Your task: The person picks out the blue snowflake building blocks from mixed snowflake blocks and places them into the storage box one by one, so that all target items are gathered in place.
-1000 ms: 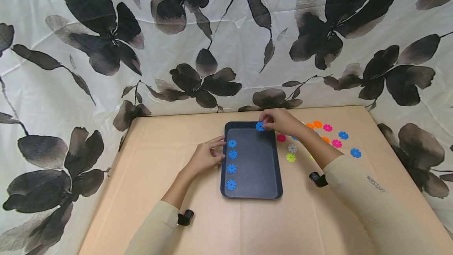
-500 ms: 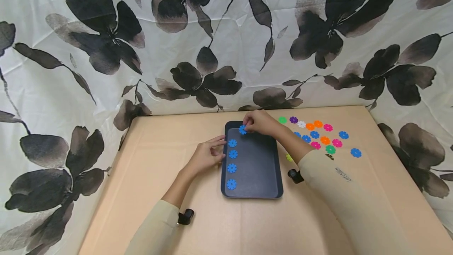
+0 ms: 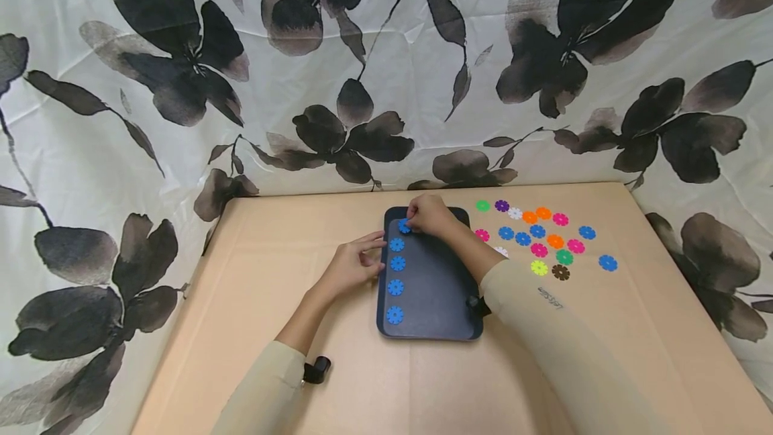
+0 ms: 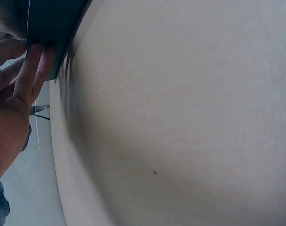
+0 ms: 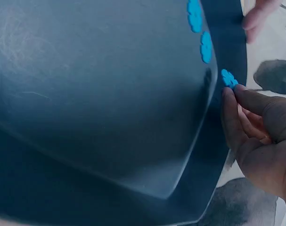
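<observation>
A dark grey tray (image 3: 435,287) lies on the table, with a column of blue notched discs (image 3: 395,287) along its left side. My right hand (image 3: 431,215) pinches one more blue disc (image 3: 403,225) between thumb and fingertip, over the tray's far left corner; the right wrist view shows this pinched disc (image 5: 229,79) close to the tray wall, beyond the discs lying inside. At the tray's left edge my left hand (image 3: 352,264) rests its fingers against the rim. In the left wrist view these fingers (image 4: 27,77) are extended and touch the tray's outer side (image 4: 53,33).
Right of the tray, loose notched discs in several colours are scattered, among them an orange disc (image 3: 555,242), a brown disc (image 3: 560,272) and a purple disc (image 3: 502,206). A floral cloth (image 3: 362,72) hangs behind the table's back edge. My right forearm passes over the tray's right side.
My right hand has carried the blue disc leftward across the tray's far end to the top of the blue column. The left hand and the tray have stayed in place.
</observation>
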Tool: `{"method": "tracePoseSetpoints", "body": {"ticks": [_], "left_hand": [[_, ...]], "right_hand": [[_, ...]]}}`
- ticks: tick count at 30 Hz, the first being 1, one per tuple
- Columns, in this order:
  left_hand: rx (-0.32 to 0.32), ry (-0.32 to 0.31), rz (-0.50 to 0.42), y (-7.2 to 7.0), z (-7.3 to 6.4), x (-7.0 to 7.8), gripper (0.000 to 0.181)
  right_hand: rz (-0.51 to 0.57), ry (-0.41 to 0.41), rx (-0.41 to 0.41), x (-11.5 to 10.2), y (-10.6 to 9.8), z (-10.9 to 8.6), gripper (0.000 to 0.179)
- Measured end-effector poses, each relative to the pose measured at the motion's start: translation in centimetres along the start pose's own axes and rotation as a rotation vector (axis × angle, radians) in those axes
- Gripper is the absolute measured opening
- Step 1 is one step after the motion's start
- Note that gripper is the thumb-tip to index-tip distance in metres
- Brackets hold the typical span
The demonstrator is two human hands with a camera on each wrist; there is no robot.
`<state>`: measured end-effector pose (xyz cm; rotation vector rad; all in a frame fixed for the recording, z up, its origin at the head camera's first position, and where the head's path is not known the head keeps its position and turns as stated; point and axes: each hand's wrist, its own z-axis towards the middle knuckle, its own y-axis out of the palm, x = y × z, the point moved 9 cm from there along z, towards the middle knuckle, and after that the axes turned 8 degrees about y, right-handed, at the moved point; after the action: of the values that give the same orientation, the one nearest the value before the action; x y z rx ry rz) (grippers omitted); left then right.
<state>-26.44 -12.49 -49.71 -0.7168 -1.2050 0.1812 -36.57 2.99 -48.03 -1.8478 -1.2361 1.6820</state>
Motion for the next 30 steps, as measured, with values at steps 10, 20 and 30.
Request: {"method": "tracePoseSetpoints", "body": {"ticks": [10, 20, 30], "left_hand": [[0.001, -0.01, 0.006, 0.1, 0.5, 0.0, 0.048], [0.011, -0.02, -0.011, 0.2, 0.9, -0.2, 0.048], [0.017, -0.031, -0.015, 0.4, 1.1, -0.4, 0.048]], "right_hand": [[-0.044, 0.048, 0.043, 0.0, 1.0, 0.8, 0.018], [-0.058, 0.102, 0.066, 1.0, 1.4, 1.4, 0.019], [-0.036, 0.083, 0.069, 1.4, 1.5, 2.0, 0.017]]}}
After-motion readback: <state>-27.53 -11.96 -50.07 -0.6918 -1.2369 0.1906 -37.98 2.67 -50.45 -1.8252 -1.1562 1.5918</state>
